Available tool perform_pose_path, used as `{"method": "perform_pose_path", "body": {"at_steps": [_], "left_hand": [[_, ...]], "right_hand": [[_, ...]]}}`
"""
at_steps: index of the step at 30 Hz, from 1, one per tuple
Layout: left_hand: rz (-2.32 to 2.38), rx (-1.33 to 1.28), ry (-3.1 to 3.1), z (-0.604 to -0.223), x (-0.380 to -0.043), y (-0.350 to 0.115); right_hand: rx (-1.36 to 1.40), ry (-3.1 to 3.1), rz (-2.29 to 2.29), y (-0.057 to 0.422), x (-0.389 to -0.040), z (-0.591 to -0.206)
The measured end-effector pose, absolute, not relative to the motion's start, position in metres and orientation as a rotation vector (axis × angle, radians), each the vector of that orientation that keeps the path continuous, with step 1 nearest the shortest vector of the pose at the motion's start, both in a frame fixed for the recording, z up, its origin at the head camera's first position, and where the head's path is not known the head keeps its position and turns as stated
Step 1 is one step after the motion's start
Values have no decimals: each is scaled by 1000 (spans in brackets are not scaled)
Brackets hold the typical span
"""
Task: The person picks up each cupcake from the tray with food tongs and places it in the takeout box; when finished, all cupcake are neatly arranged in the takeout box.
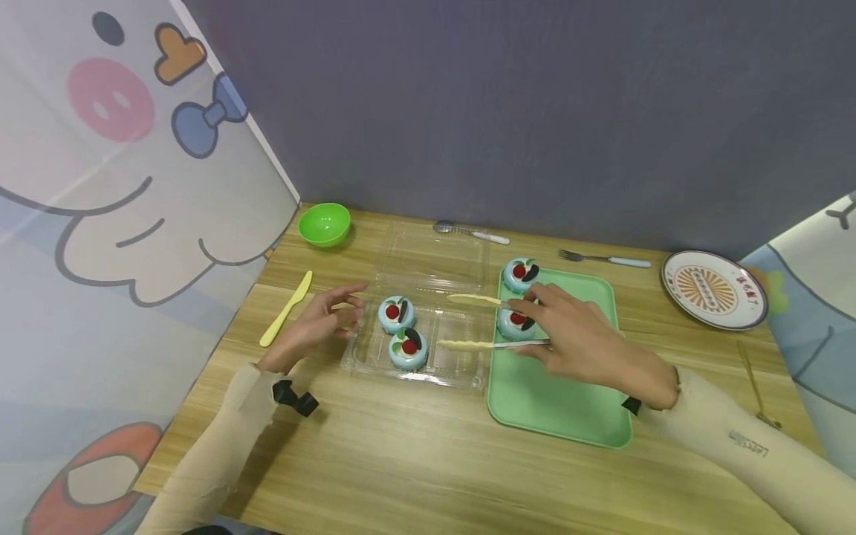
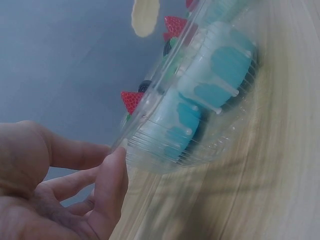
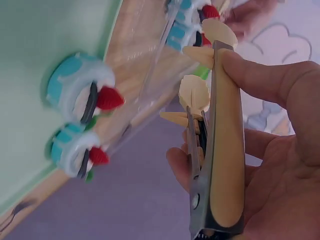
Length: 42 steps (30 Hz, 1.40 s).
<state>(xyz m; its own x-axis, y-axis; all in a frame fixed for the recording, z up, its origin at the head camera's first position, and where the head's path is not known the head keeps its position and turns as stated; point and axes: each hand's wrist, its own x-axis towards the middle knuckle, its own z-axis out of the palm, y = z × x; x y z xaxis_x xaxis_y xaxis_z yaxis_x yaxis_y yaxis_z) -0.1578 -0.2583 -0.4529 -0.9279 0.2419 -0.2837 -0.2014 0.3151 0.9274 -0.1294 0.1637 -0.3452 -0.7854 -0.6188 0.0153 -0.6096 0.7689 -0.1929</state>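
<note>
Four blue cakes show in the head view, each with one red berry on top. Two blue cakes [image 1: 408, 352] sit side by side in one clear plastic box [image 1: 461, 364], and its one lid [image 1: 435, 256] lies open at the back. Two more stand on one green tray [image 1: 562, 409], near its back left corner. The two hands are well apart. The left hand [image 1: 321, 321] is at the left side of the box. The right hand [image 1: 578, 334] holds one pair of tongs [image 1: 495, 345], and its two cream tips hang over the box. Around them are one green bowl [image 1: 324, 225], one yellow knife [image 1: 287, 308], one spoon [image 1: 491, 237], one fork [image 1: 602, 258] and one round plate [image 1: 714, 290].

From the left wrist, the thumb and one finger pinch the edge of the box. Two cakes show through its clear wall, touching or nearly so; I cannot tell which.

From the right wrist, the hand is wrapped around the tongs, with the thumb on one arm. The two arms stand apart. Two cakes rest on the tray, and two more are farther off in the box.
</note>
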Motion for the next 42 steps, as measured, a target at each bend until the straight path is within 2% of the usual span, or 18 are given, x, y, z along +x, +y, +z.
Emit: {"method": "perform_pose_path", "body": {"at_steps": [11, 23, 42], "left_hand": [[1653, 33, 2222, -454, -159, -259], [1654, 20, 2213, -454, -158, -264], [1672, 40, 2190, -455, -160, -260]], "right_hand": [[-825, 3073, -307, 219, -125, -339], [-782, 3157, -308, 271, -111, -357], [-656, 3032, -345, 264, -106, -388]]}}
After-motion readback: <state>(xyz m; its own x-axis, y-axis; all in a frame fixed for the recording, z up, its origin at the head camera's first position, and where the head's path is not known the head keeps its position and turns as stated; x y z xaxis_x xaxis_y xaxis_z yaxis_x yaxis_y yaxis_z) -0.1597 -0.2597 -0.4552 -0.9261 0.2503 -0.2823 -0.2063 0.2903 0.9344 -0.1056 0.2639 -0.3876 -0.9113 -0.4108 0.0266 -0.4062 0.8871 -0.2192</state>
